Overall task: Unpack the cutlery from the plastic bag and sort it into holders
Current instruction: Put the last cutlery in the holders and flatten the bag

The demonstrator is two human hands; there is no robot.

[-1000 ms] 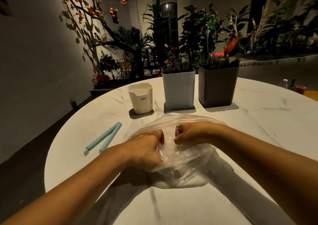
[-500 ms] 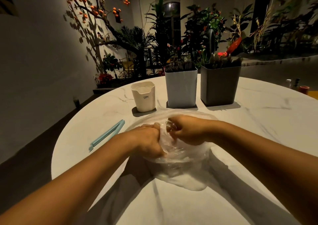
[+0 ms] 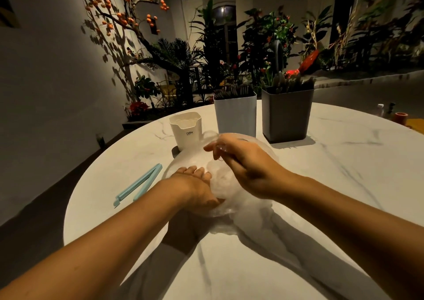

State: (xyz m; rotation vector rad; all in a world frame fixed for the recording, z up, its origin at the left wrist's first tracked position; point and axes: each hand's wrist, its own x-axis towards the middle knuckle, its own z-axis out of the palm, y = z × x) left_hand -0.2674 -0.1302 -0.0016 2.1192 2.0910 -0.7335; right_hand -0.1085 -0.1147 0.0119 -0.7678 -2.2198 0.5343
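A clear plastic bag (image 3: pixel 226 190) lies crumpled on the white marble table (image 3: pixel 332 185) in front of me. My left hand (image 3: pixel 197 189) rests against the bag's left side with straight fingers, its thumb tucked under the film. My right hand (image 3: pixel 243 166) hovers over the bag and pinches clear film near its top; blur hides what else it may hold. Behind the bag stand three holders: a small cream one (image 3: pixel 186 132) with clear pieces inside, a pale grey one (image 3: pixel 235 116) and a dark grey one (image 3: pixel 287 117), both filled with dark cutlery.
A light blue bag clip (image 3: pixel 140 185) lies open on the table to the left of the bag. Small bottles and an orange cup (image 3: pixel 400 118) sit at the far right edge. Plants and a wall stand beyond the table.
Both hands were gripping the bag's mouth close together. Now my right hand has lifted up and away with film in its fingers, and my left hand has opened and dropped to the bag's left side.
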